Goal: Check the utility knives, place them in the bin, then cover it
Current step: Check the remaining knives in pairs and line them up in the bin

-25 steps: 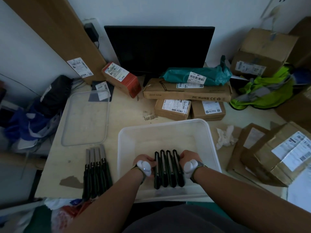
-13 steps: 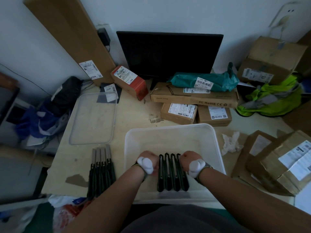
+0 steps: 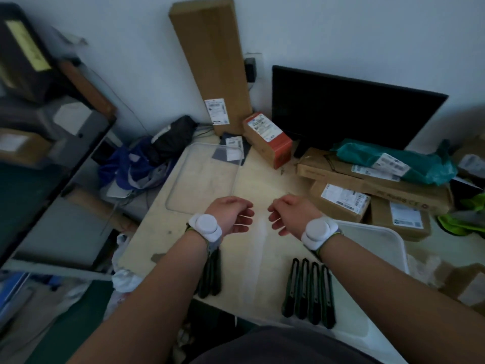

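Here we look down on a cluttered wooden counter [image 3: 265, 185] in dim light. Our two bare forearms reach forward over it, each wrist wearing a round white device. The left hand [image 3: 232, 214] and the right hand [image 3: 291, 212] hover side by side above the middle of the counter, apart from each other, fingers loosely curled inward and holding nothing.

Near us, to the right, a white plastic bin [image 3: 380, 240] sits with its top uncovered, partly hidden by our right arm. Four dark utility knives [image 3: 309, 292] lie in a tight row inside it, handles pointing toward us. More dark utility knives [image 3: 210, 274] lie on the bare counter to the left of the bin, mostly covered by our left arm, so we cannot count them.

Far left on the counter lies a clear flat lid [image 3: 207, 177], well apart from the bin. Beyond it a tall cardboard box [image 3: 212, 61] leans against the wall, with a small red box [image 3: 267, 139] beside it and a black monitor [image 3: 349, 111] to the right. Flat labelled cartons [image 3: 367, 185] and a green bag [image 3: 393, 158] crowd the far right.
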The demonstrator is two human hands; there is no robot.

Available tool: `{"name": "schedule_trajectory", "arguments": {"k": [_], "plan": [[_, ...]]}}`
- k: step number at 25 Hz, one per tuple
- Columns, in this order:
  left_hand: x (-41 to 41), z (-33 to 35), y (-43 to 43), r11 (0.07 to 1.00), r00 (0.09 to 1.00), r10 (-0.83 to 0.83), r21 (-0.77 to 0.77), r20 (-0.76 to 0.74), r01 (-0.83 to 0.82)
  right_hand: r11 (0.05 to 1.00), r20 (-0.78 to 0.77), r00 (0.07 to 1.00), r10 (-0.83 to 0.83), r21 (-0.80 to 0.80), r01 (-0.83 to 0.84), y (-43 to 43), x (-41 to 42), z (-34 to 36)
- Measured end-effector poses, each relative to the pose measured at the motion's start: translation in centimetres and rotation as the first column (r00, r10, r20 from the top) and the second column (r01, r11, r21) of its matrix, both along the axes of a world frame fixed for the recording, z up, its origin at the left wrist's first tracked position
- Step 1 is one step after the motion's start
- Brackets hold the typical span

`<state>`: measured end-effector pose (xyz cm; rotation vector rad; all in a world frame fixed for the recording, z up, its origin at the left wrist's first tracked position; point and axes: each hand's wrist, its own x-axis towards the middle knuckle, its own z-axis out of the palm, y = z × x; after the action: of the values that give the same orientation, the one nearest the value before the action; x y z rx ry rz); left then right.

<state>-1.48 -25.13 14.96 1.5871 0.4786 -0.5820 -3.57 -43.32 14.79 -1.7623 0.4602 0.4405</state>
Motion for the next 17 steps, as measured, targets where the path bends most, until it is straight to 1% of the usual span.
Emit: {"name": "schedule_trajectory", "arguments": {"k": [4, 7, 10, 12, 14, 15, 17], "plan": [[0.1, -1.7, 7.2, 0.994, 0.995, 0.091, 0.068, -0.044, -0.087, 0.997, -0.006, 0.997, 0.078, -0.026, -0.078, 4.8, 2.3, -0.6], [0.0, -3.3, 11.5, 0.989, 0.987, 0.129, 0.090, -0.096, -0.120, 0.992, -0.034, 0.991, 0.127, -0.019, -0.128, 8.0, 3.6, -1.5], [0.2, -4.6, 15.0, 0.984, 0.979, 0.152, 0.115, -0.134, -0.137, 0.988, -0.057, 0.988, 0.144, -0.048, -0.147, 11.3, 5.0, -2.7], [0.4, -5.8, 16.9, 0.983, 0.977, 0.146, 0.133, -0.155, -0.125, 0.975, -0.140, 0.969, 0.205, -0.053, -0.214, 13.0, 5.9, -3.7], [0.6, -7.6, 18.6, 0.979, 0.973, 0.126, 0.184, -0.193, -0.090, 0.938, -0.293, 0.897, 0.331, -0.001, -0.347, 14.6, 6.2, -5.4], [0.3, -8.2, 18.6, 0.974, 0.970, 0.114, 0.215, -0.217, -0.066, 0.905, -0.341, 0.857, 0.387, -0.035, -0.423, 14.9, 6.0, -6.4], [0.0, -10.4, 19.4, 0.954, 0.961, 0.077, 0.301, -0.265, 0.007, 0.830, -0.396, 0.814, 0.426, -0.187, -0.525, 16.2, 5.5, -8.9]]}}
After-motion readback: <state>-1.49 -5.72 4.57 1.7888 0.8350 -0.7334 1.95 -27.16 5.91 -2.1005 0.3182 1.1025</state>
